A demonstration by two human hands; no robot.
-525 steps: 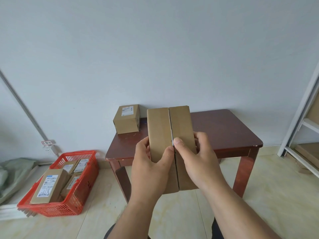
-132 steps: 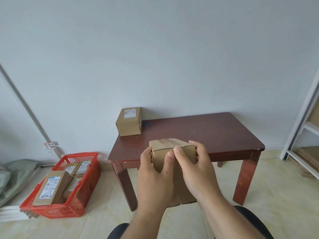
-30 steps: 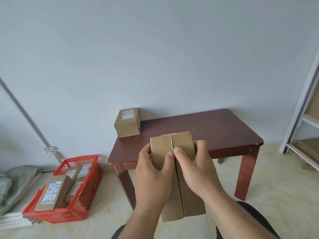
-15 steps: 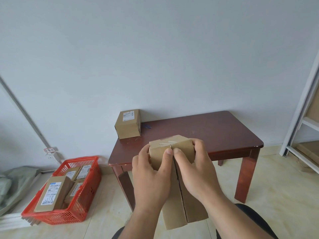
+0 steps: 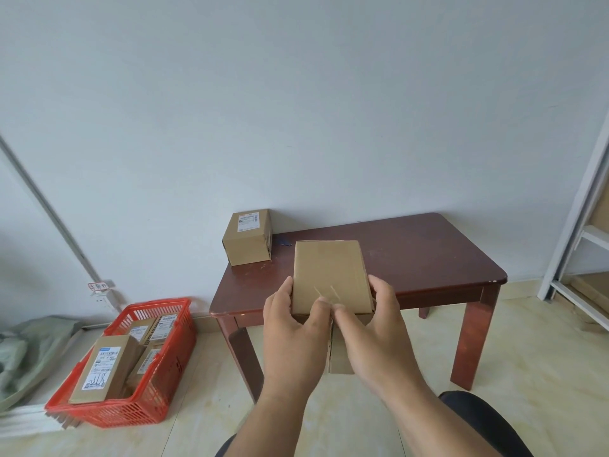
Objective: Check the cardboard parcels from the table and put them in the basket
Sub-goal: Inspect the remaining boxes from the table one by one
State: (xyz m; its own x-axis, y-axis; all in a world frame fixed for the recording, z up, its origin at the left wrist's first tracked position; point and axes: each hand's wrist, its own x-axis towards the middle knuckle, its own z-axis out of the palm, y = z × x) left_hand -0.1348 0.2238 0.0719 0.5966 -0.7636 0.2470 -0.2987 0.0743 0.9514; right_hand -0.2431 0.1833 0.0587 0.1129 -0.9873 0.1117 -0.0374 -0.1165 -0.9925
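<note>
Both hands, left point(image 5: 293, 328) and right point(image 5: 372, 328), grip our parcel point(image 5: 331, 278) mid-frame for checking, several parcels already in the basket point(image 5: 158, 404) lower left, one parcel point(image 5: 247, 242) left on the counter point(image 5: 428, 258).

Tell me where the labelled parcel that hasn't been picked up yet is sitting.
In the head view the labelled parcel sits on the table's far left corner against the wall, beyond the parcel being held.
</note>
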